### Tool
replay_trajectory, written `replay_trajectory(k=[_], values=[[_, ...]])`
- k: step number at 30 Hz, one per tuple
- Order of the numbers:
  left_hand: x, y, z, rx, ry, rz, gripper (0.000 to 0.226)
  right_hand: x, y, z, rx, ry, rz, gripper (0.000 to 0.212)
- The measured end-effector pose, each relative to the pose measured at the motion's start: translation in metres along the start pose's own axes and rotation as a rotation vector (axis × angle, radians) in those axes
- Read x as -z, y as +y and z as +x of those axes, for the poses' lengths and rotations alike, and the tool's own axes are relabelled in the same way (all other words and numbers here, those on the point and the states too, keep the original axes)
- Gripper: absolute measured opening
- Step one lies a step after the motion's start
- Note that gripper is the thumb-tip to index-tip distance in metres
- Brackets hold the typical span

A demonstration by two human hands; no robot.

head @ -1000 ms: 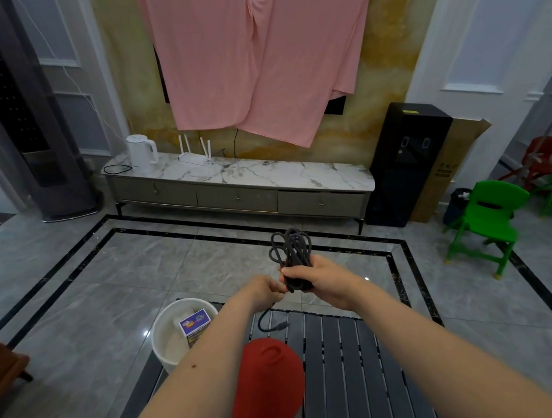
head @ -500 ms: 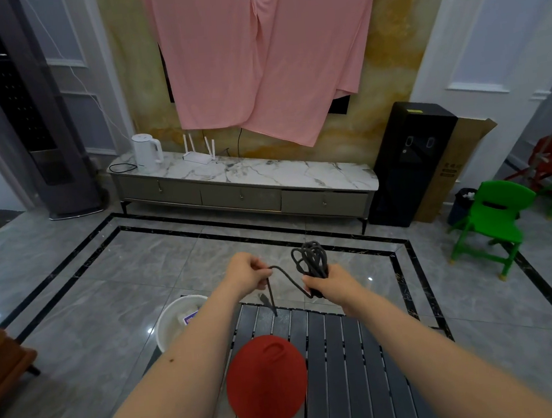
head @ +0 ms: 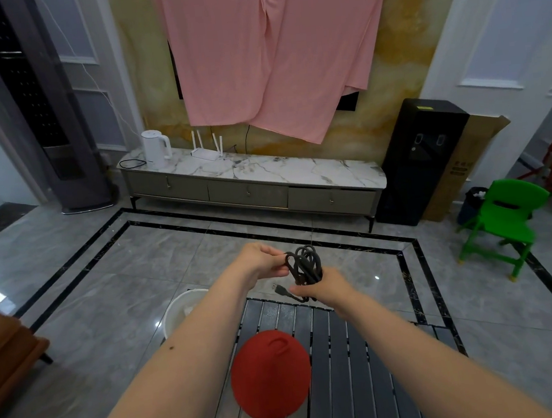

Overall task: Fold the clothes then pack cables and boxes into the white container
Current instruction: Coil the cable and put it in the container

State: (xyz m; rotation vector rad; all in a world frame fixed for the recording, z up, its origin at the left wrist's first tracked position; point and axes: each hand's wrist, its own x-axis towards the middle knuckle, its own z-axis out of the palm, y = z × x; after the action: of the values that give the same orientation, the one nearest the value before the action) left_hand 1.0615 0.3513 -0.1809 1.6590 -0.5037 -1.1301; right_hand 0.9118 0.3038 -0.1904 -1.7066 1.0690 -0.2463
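A dark grey coiled cable point(head: 304, 266) is held up over the far edge of the slatted table point(head: 343, 364). My right hand point(head: 322, 288) grips the bundle from below, and its plug end point(head: 280, 290) sticks out to the left. My left hand point(head: 262, 260) pinches the loops at the bundle's upper left. The white container point(head: 180, 314) stands on the floor left of the table, mostly hidden behind my left forearm. A red folded cloth piece point(head: 271, 374) lies on the table near me.
A marble-topped cabinet point(head: 251, 180) with a kettle point(head: 156, 149) and a router runs along the far wall under a hanging pink sheet point(head: 269, 51). Green chairs point(head: 501, 220) stand at the right, a brown seat point(head: 2, 356) at the left.
My left hand has come back to the coil, bringing the loose cable end in. The bundle has shifted slightly right and the view has tilted up; the container is now more covered by my arm.
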Motion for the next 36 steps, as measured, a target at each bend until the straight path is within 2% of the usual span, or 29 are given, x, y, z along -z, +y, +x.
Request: replay_trajectory(k=[2,5,8,11,14,17,23,28,33,36], values=[[-0.002,-0.002,-0.002,-0.002,-0.024,-0.007,0.004,-0.002,0.001,0.000,-0.016,0.021,-0.001,0.028],[0.001,-0.010,-0.001,-0.040,-0.028,0.002,0.008,-0.005,0.002,0.000,-0.050,0.007,0.068,0.009],[0.011,-0.028,0.002,-0.087,0.101,0.282,0.018,-0.010,0.006,-0.001,-0.081,-0.024,0.118,0.014],[0.017,-0.045,-0.001,0.033,0.078,0.443,0.021,-0.014,0.012,-0.001,-0.099,-0.045,0.160,0.014],[0.015,-0.054,-0.005,0.156,0.046,0.288,0.027,-0.017,0.018,0.000,-0.132,-0.085,0.174,0.009],[0.014,-0.062,-0.007,0.183,0.072,0.114,0.029,-0.025,0.024,0.002,-0.201,-0.168,0.148,0.009],[0.024,-0.087,-0.010,0.155,0.082,0.056,0.024,-0.052,0.040,0.005,-0.279,-0.329,0.097,0.011],[0.044,-0.127,-0.010,0.215,0.094,-0.050,0.023,-0.089,0.059,0.013,-0.321,-0.417,0.031,0.010],[0.070,-0.175,-0.009,0.296,0.125,-0.139,0.013,-0.138,0.085,0.021,-0.384,-0.474,-0.021,0.019],[0.092,-0.214,-0.003,0.339,0.274,-0.194,0.020,-0.167,0.102,0.029,-0.438,-0.473,-0.017,0.020]])
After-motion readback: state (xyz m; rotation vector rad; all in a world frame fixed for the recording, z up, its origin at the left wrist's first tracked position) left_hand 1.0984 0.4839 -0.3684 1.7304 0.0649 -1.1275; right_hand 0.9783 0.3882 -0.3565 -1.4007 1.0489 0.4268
